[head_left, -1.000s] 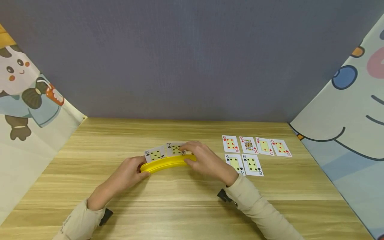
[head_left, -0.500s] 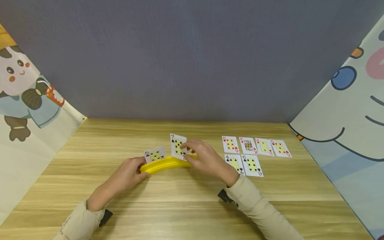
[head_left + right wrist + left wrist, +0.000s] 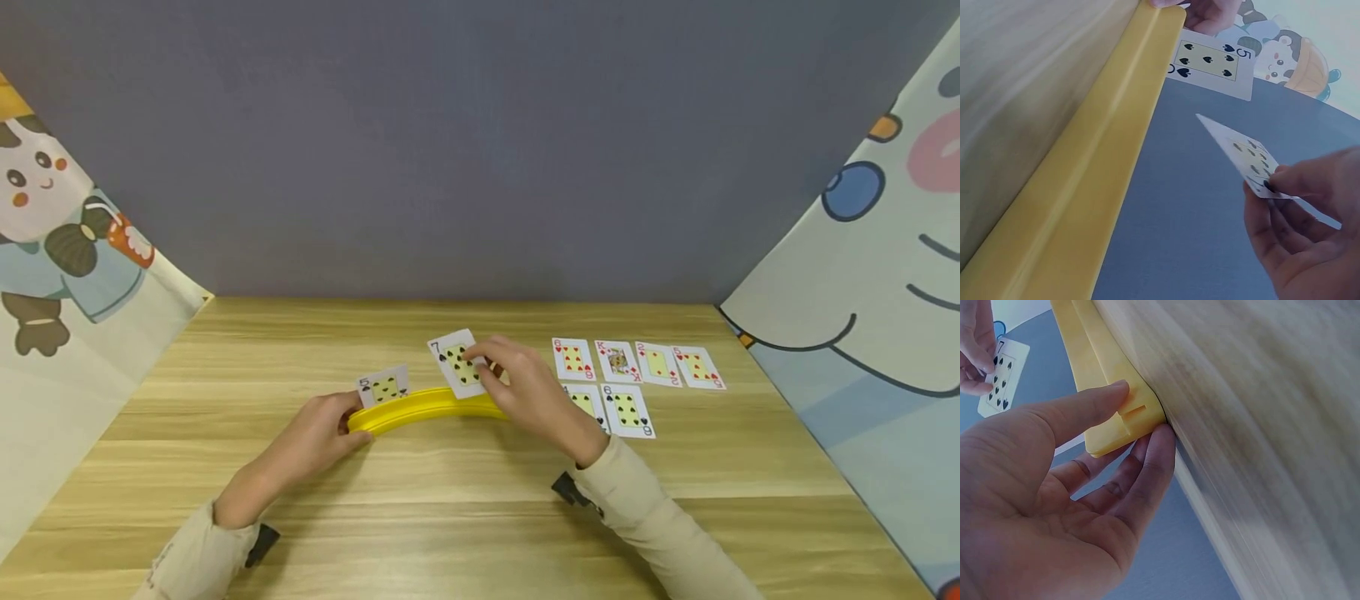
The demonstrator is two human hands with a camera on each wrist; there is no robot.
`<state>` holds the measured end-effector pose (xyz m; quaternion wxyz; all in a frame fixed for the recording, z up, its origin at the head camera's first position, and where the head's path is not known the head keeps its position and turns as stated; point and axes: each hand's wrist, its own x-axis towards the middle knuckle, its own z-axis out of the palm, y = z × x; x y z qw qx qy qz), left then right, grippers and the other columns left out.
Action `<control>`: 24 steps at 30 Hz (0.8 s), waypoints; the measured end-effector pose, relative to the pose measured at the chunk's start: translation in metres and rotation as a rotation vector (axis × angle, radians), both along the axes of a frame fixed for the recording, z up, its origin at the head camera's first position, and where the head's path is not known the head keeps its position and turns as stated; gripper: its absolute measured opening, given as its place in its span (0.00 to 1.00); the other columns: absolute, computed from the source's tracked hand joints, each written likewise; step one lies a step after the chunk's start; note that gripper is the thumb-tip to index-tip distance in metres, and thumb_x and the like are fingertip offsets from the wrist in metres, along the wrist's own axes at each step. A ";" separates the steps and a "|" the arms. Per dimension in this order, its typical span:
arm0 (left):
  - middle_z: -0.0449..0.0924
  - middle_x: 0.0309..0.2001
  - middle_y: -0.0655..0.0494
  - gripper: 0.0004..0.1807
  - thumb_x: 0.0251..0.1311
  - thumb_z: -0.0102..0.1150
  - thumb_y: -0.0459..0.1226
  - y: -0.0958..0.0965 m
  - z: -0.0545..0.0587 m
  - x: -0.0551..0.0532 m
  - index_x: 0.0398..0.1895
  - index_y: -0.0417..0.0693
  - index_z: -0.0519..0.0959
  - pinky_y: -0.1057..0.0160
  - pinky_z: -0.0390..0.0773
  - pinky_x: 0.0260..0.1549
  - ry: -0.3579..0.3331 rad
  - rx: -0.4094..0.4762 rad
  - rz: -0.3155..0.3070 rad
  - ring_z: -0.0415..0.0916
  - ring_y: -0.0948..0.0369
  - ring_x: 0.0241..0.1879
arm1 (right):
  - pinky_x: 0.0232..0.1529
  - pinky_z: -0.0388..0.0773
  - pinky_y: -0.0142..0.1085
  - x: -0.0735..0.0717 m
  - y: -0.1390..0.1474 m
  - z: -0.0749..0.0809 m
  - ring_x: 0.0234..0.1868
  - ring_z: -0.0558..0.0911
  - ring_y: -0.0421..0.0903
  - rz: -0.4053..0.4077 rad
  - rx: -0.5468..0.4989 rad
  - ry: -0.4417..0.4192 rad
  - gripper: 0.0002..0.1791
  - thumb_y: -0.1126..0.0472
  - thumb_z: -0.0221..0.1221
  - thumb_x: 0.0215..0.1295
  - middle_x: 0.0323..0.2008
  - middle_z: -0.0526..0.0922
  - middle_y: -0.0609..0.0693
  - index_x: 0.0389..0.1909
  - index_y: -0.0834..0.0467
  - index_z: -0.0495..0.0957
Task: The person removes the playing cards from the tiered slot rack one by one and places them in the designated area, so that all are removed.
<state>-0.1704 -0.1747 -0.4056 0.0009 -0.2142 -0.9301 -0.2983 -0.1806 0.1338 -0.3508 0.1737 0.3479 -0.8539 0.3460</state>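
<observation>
A curved yellow card holder [image 3: 427, 407] stands on the table. My left hand [image 3: 318, 437] grips its left end, thumb on the near face and fingers behind, as the left wrist view shows. The five of spades [image 3: 385, 387] stands in the holder's slot near that end. My right hand [image 3: 528, 396] pinches the seven of spades [image 3: 457, 363] between thumb and fingers. In the right wrist view this seven of spades [image 3: 1250, 156] is tilted and apart from the yellow holder [image 3: 1085, 169]. The holder's right end is hidden behind my right hand.
To the right, face up on the wooden table [image 3: 450, 517], lie the six of hearts [image 3: 574, 360], a red king [image 3: 618, 362], the two of diamonds [image 3: 659, 365] and the five of hearts [image 3: 700, 367]. Below them are the four of spades [image 3: 585, 404] and six of spades [image 3: 628, 411].
My right hand has lifted the seven of spades out of the holder's slot, then moved it slightly up and right, tilting it. My left hand has stayed on the holder's left end.
</observation>
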 end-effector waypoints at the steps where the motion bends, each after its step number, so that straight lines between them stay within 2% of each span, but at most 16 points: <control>1: 0.84 0.44 0.43 0.20 0.54 0.73 0.31 0.000 0.000 0.000 0.50 0.34 0.80 0.70 0.78 0.27 0.000 -0.001 0.000 0.76 0.63 0.31 | 0.32 0.78 0.28 0.000 0.001 -0.001 0.34 0.78 0.38 -0.001 -0.005 0.010 0.11 0.72 0.59 0.67 0.45 0.84 0.49 0.48 0.60 0.83; 10: 0.84 0.43 0.45 0.19 0.54 0.73 0.31 0.001 -0.001 0.000 0.49 0.34 0.80 0.69 0.77 0.26 0.007 -0.008 0.006 0.75 0.63 0.31 | 0.39 0.81 0.31 0.005 0.019 -0.011 0.38 0.81 0.39 0.041 -0.081 0.018 0.12 0.74 0.60 0.66 0.44 0.84 0.48 0.46 0.59 0.83; 24: 0.84 0.45 0.42 0.21 0.54 0.72 0.32 0.000 0.000 0.001 0.51 0.34 0.80 0.68 0.78 0.27 0.004 -0.002 -0.003 0.76 0.63 0.32 | 0.38 0.82 0.32 0.019 0.046 -0.012 0.39 0.81 0.40 -0.024 -0.075 0.073 0.13 0.74 0.63 0.63 0.46 0.84 0.47 0.46 0.59 0.83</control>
